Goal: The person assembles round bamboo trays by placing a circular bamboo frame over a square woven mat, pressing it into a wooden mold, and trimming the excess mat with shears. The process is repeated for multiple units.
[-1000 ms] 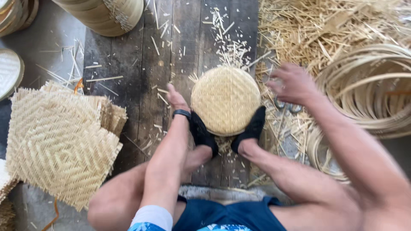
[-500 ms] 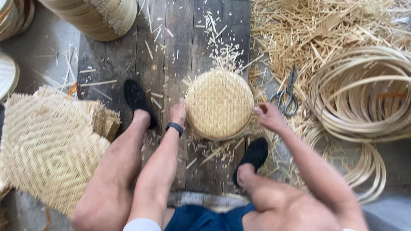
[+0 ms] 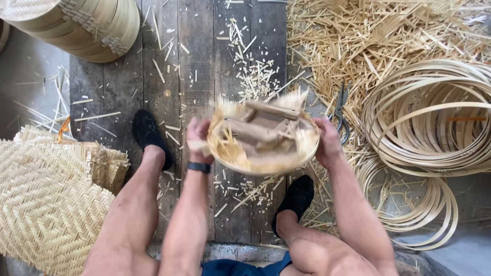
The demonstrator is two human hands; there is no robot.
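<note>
While both hands [image 3: 198,139] [image 3: 327,144] grip basket [image 3: 263,138] rim, scissors [image 3: 341,111] close right.

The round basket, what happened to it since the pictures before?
The round woven basket was lying dome-up on the planks. Now the left hand and right hand have lifted and flipped it, showing wooden pieces inside. The left foot moved out sideways. The scissors, bamboo hoops and woven mats stayed put.

both hands raised in front of the body, arms extended forward.
left hand [image 3: 198,139] and right hand [image 3: 327,144] face each other, fingers curled in a grip; left wrist banded.
</note>
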